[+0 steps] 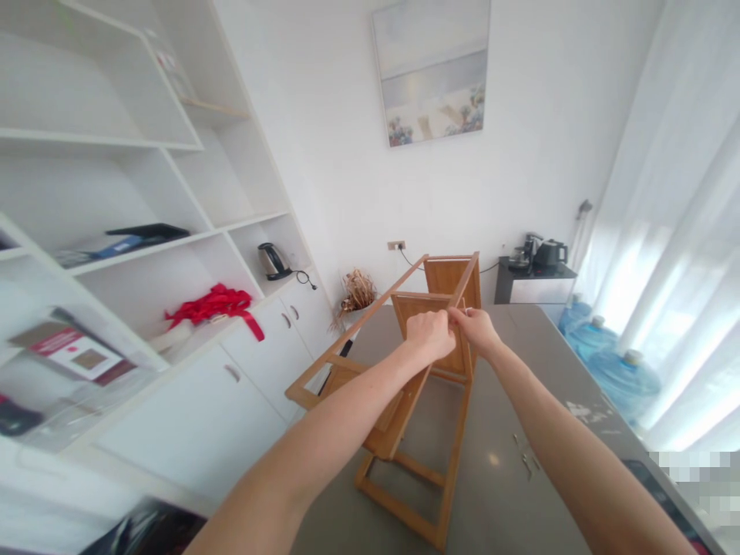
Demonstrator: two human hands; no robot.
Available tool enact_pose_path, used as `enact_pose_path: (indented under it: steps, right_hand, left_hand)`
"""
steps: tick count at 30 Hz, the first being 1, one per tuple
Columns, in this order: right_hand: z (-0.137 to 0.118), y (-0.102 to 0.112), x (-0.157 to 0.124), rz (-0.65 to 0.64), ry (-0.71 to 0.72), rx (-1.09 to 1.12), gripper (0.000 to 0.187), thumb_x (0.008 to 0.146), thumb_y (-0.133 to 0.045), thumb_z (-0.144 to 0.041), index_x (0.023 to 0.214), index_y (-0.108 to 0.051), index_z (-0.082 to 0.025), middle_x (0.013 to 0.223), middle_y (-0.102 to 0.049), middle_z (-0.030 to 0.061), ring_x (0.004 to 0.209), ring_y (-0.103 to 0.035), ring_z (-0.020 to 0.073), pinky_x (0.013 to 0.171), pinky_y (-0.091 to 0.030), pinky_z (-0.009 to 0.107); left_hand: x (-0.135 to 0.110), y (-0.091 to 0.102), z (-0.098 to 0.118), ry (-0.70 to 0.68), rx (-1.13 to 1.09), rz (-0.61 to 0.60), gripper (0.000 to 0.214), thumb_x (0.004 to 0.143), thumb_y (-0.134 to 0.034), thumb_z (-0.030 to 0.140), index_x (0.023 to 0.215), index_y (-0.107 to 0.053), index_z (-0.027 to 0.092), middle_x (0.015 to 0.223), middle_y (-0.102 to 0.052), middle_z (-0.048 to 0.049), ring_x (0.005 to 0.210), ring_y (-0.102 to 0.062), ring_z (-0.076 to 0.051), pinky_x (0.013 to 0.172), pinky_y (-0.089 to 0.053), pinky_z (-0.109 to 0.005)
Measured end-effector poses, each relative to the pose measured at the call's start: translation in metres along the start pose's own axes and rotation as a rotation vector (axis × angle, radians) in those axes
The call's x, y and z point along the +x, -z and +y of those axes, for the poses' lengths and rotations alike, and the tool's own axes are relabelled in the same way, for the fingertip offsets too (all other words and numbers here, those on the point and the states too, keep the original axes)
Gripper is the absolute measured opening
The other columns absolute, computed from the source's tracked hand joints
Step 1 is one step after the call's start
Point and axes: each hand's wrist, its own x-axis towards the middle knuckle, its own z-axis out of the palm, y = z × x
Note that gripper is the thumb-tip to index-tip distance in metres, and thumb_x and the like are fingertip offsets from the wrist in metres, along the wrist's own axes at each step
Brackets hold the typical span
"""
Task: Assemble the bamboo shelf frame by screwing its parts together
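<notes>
A wooden shelf rack (405, 401) of light brown slats lies tilted on the grey table (509, 478), its long rails running away from me. My left hand (428, 337) is closed around the upper edge of one of its shelf boards. My right hand (477, 329) pinches the same spot from the right, fingers together on the rail where it meets the board. Both arms reach forward over the table. What lies between the fingertips is too small to make out.
White shelving and cabinets (190, 385) line the left wall, holding a red ribbon (216, 304) and a kettle (269, 260). Large water bottles (621, 374) stand at the right by the curtains. A black side table (535, 281) with kettles is at the back.
</notes>
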Motion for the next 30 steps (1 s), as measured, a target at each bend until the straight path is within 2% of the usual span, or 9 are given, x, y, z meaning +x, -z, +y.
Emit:
enact_pose_path:
  steps: [6, 8, 10, 12, 14, 17, 21, 27, 30]
  right_hand:
    - [0.016, 0.006, -0.010, -0.004, -0.053, -0.027, 0.022, 0.063, -0.062, -0.032, 0.067, -0.068, -0.011, 0.068, -0.069, 0.0061, 0.068, -0.061, 0.0168, 0.062, -0.044, 0.024]
    - [0.019, 0.007, -0.012, -0.007, -0.069, -0.025, 0.021, 0.064, -0.061, -0.030, 0.068, -0.069, -0.011, 0.069, -0.069, 0.0067, 0.068, -0.061, 0.0166, 0.061, -0.044, 0.024]
    - [0.019, 0.008, -0.014, -0.007, -0.083, -0.023, 0.021, 0.066, -0.061, -0.029, 0.071, -0.069, -0.011, 0.070, -0.069, 0.0071, 0.067, -0.061, 0.0158, 0.059, -0.043, 0.023]
    - [0.017, 0.009, -0.014, -0.007, -0.094, -0.026, 0.022, 0.066, -0.061, -0.029, 0.074, -0.069, -0.010, 0.071, -0.069, 0.0070, 0.064, -0.059, 0.0144, 0.055, -0.042, 0.022]
    - [0.016, 0.009, -0.014, -0.010, -0.106, -0.031, 0.023, 0.067, -0.061, -0.029, 0.077, -0.068, -0.010, 0.071, -0.069, 0.0063, 0.058, -0.056, 0.0124, 0.050, -0.039, 0.021]
    - [0.016, 0.010, -0.013, -0.017, -0.125, -0.036, 0.023, 0.067, -0.060, -0.029, 0.077, -0.068, -0.010, 0.070, -0.067, 0.0051, 0.051, -0.049, 0.0092, 0.044, -0.032, 0.020]
    - [0.020, 0.018, -0.010, -0.025, -0.152, -0.031, 0.019, 0.066, -0.059, -0.027, 0.073, -0.065, -0.011, 0.067, -0.064, 0.0029, 0.044, -0.038, 0.0054, 0.039, -0.024, 0.020]
    - [0.030, 0.053, -0.002, 0.015, -0.216, -0.037, 0.016, 0.066, -0.059, -0.030, 0.066, -0.058, -0.014, 0.047, -0.045, -0.0050, 0.037, -0.027, 0.0050, 0.035, -0.017, 0.021]
    - [0.032, 0.072, -0.003, 0.040, -0.239, -0.044, 0.018, 0.067, -0.059, -0.032, 0.063, -0.055, -0.016, 0.043, -0.038, -0.0068, 0.037, -0.029, 0.0059, 0.035, -0.018, 0.021]
  left_hand:
    - [0.005, -0.015, -0.007, -0.025, -0.087, -0.056, 0.034, 0.082, -0.045, 0.041, 0.100, -0.064, 0.020, 0.094, -0.068, -0.0124, 0.090, -0.063, -0.028, 0.075, -0.046, -0.036]
    - [0.016, -0.010, -0.028, 0.024, -0.111, -0.032, 0.036, 0.083, -0.043, 0.043, 0.100, -0.065, 0.020, 0.099, -0.067, -0.0128, 0.094, -0.061, -0.028, 0.079, -0.045, -0.037]
    - [0.029, -0.003, -0.059, 0.085, -0.072, 0.085, 0.036, 0.084, -0.042, 0.037, 0.101, -0.065, 0.015, 0.107, -0.063, -0.0165, 0.104, -0.056, -0.030, 0.085, -0.042, -0.039]
    - [0.038, 0.001, -0.094, 0.224, -0.029, 0.120, 0.036, 0.084, -0.043, 0.034, 0.103, -0.063, 0.011, 0.113, -0.059, -0.0212, 0.111, -0.051, -0.034, 0.089, -0.040, -0.043]
    - [0.041, -0.001, -0.124, 0.389, -0.076, 0.035, 0.038, 0.083, -0.044, 0.033, 0.109, -0.058, 0.009, 0.119, -0.054, -0.0243, 0.114, -0.049, -0.036, 0.088, -0.040, -0.045]
    - [0.037, -0.012, -0.149, 0.421, -0.162, -0.088, 0.031, 0.082, -0.045, 0.026, 0.105, -0.058, 0.010, 0.101, -0.064, -0.0220, 0.090, -0.063, -0.030, 0.072, -0.048, -0.038]
    - [0.029, -0.024, -0.151, 0.403, -0.256, -0.206, 0.030, 0.082, -0.043, 0.025, 0.105, -0.057, 0.011, 0.070, -0.067, -0.0129, 0.051, -0.063, -0.021, 0.051, -0.048, -0.030]
    - [0.008, -0.015, -0.127, 0.299, -0.356, -0.370, 0.026, 0.076, -0.049, 0.028, 0.090, -0.060, 0.009, 0.068, -0.068, -0.0135, 0.047, -0.062, -0.021, 0.046, -0.047, -0.029]
    - [-0.008, -0.009, -0.112, 0.229, -0.425, -0.490, 0.026, 0.076, -0.051, 0.034, 0.082, -0.060, 0.010, 0.068, -0.068, -0.0139, 0.048, -0.063, -0.021, 0.045, -0.046, -0.027]
